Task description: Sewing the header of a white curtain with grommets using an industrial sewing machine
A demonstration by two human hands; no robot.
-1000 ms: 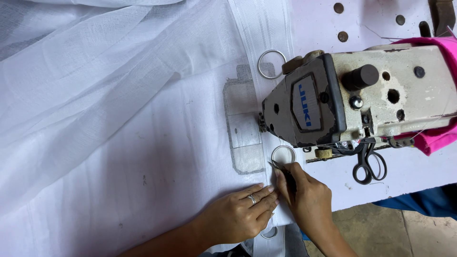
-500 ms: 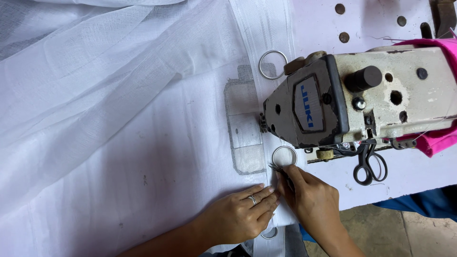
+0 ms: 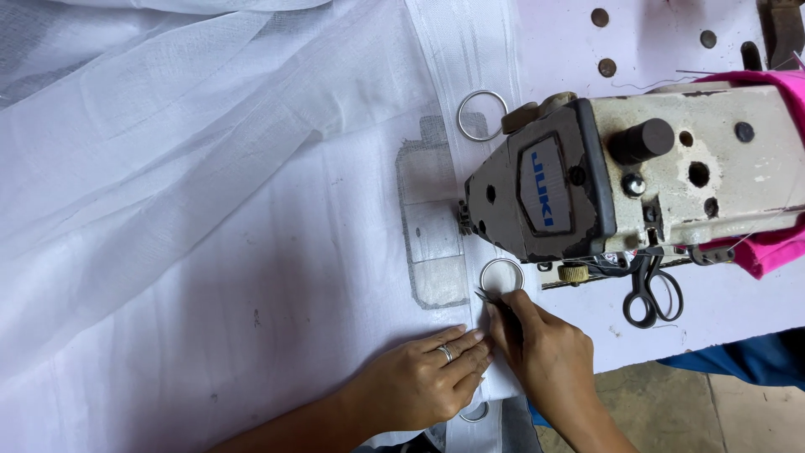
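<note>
Right hand (image 3: 549, 361) grip is clenched on a small dark pointed tool (image 3: 496, 304), looks like thread snips or tweezers, can't tell which, tip aimed at the fabric just below the metal ring (image 3: 501, 277) near lower centre of the frame. Left hand (image 3: 419, 382) is released, grasping nothing, lying flat with palm down and fingers together on the white fabric (image 3: 251, 277), fingertips just beside the right hand; likely pinning the cloth so it doesn't slide while the tool works at the edge band. Silver band on one left finger. Fabric is sheer white curtain-type stuff, spread over the desk (image 3: 729, 310) across the whole left half of the frame, bunched in folds toward upper left, with a stiffer white header strip running top to bottom through centre. That strip passes under the head of the sewing machine (image 3: 620, 176), which sits right of centre, so the seam zone sits right at the needle. Second ring (image 3: 482, 115) lies on the strip above the machine head, a third one (image 3: 475, 413) partly shows at the bottom edge under the left hand, so the rings sit spaced along the band. Black scissors (image 3: 650, 294) hang off the machine front, within reach of the right hand. Pink cloth (image 3: 767, 252) is draped at the far right over the machine body.
</note>
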